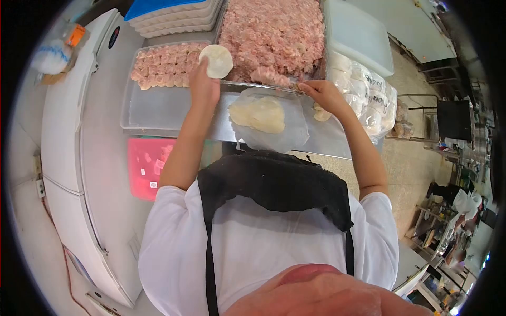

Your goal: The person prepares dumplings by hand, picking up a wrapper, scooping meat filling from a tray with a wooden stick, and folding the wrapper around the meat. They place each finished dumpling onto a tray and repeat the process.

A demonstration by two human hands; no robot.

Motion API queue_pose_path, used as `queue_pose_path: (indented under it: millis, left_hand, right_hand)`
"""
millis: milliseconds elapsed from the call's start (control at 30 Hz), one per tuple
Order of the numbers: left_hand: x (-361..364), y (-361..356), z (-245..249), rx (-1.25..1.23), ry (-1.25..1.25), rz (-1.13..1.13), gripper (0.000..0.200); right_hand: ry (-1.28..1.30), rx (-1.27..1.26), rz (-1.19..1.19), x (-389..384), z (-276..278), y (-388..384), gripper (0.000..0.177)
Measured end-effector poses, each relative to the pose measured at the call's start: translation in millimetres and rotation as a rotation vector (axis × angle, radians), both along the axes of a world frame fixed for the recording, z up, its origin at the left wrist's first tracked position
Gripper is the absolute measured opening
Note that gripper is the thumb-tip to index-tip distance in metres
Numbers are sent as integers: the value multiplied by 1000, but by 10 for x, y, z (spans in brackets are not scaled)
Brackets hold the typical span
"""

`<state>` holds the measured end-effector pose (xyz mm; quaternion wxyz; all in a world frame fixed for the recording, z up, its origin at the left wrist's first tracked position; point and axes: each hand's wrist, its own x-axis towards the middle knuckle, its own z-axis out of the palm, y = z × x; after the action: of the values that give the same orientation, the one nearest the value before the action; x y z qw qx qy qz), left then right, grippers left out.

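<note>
My left hand (205,84) pinches a round white dough wrapper (216,61) at its lower edge, above the right end of the dumpling tray. Rows of filled dumplings (163,64) sit beside it in the tray (158,110). My right hand (320,94) is closed on the thin handle of a tool at the near edge of the meat tub. The tool's far end is hidden by a lump of meat (271,77) in front of the large heap of minced meat (274,34). A flattened, pale dough-like mass (258,114) lies on plastic between my arms.
Stacked dumpling trays (176,20) with a blue cover stand at the back left. On the right are bagged wrapper stacks (366,92) and a translucent lidded box (358,34). A pink container (142,168) is below the tray, beside a white refrigerator (68,116).
</note>
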<state>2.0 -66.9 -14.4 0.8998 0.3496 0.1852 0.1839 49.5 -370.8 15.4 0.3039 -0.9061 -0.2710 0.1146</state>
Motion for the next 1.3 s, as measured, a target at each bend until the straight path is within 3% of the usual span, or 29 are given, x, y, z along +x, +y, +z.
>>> queue_pose_path:
  millis: [133, 233, 333, 433, 467, 567, 600, 667, 800, 933, 1000, 1067, 1100, 1200, 1300]
  left_hand:
    - [242, -140, 137, -144, -66, -154, 32]
    - [356, -398, 413, -265, -106, -271, 34]
    - [456, -439, 710, -406, -148, -282, 43]
    - [553, -261, 643, -528, -94, -307, 58]
    - [593, -174, 563, -562, -61, -327, 64]
    - [668, -66, 316, -449, -110, -307, 68]
    - [727, -67, 230, -443, -87, -304, 72]
    - [557, -171, 631, -443, -74, -343, 71]
    - [461, -225, 829, -366, -44, -347, 70]
    - [595, -321, 718, -332, -148, -360, 65]
    - [550, -386, 804, -403, -80, -308, 62]
    - [609, -338, 627, -391, -193, -358, 60]
    - [594, -333, 676, -380, -248, -386, 60]
    - [389, -424, 789, 241, -327, -503, 64]
    - [376, -438, 876, 1045, -324, -335, 63]
  right_hand:
    - [276, 338, -270, -42, 150, 334, 34]
    - [415, 560, -302, -45, 330, 616, 36]
    - [293, 547, -340, -124, 191, 934, 31]
    - [-367, 253, -129, -232, 334, 892, 29]
    - [-141, -29, -149, -266, 531, 803, 28]
    - [-298, -275, -177, -457, 866, 762, 25]
    - [-360, -221, -172, -440, 800, 775, 25]
    - [-481, -113, -151, -400, 593, 823, 24]
    - [-403, -457, -93, -422, 1123, 756, 28]
    - [-523, -209, -66, -423, 929, 756, 26]
    - [-465, -135, -7, -301, 888, 610, 26]
    - [-352, -24, 105, -176, 1002, 397, 31]
    - [-277, 68, 36, -132, 989, 266, 32]
    - [31, 285, -124, -90, 1027, 6, 37]
    - [224, 199, -141, -53, 1176, -110, 37]
